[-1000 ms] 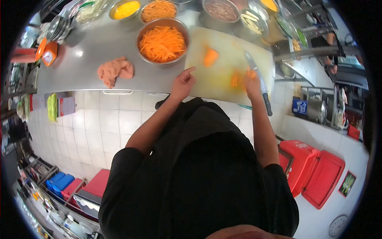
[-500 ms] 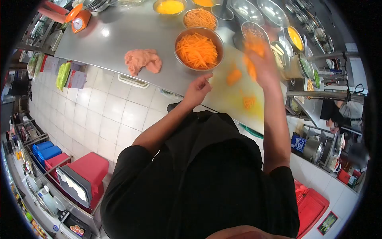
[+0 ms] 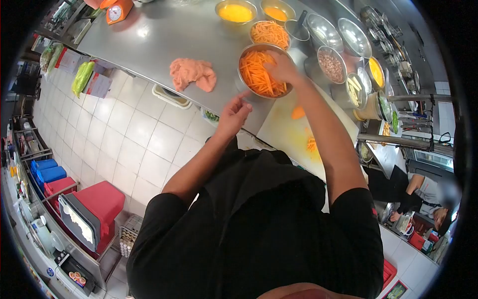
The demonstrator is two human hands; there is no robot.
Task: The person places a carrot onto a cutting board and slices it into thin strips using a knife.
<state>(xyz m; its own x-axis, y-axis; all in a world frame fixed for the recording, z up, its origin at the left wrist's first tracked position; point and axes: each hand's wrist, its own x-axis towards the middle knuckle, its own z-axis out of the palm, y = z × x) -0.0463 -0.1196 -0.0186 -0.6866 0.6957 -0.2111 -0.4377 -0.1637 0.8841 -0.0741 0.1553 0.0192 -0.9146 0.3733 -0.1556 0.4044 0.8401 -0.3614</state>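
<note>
My right hand (image 3: 283,67) reaches into a round metal bowl (image 3: 247,88), with its fingers bent among the carrot strips (image 3: 259,72) that fill it. Part of those fingers is hidden. In front of the bowl, my left hand (image 3: 235,115) hovers at the counter's edge, fingers loosely curled and apart, holding nothing. A pale cutting board (image 3: 274,122) lies beside the bowl, under my right forearm. On it are an orange piece of carrot (image 3: 298,112) and a small heap of cut carrot (image 3: 311,144).
A crumpled pink cloth (image 3: 193,74) lies left of the bowl. Behind stand another bowl of carrot strips (image 3: 270,34) and a yellow-filled bowl (image 3: 235,13). A container of chopped pinkish food (image 3: 331,67) stands right. Another person (image 3: 423,194) is at the far right.
My right hand has moved left from over the cutting board into the bowl, bringing a handful of carrot strips. My left hand stays near the counter's edge. The view has shifted slightly.
</note>
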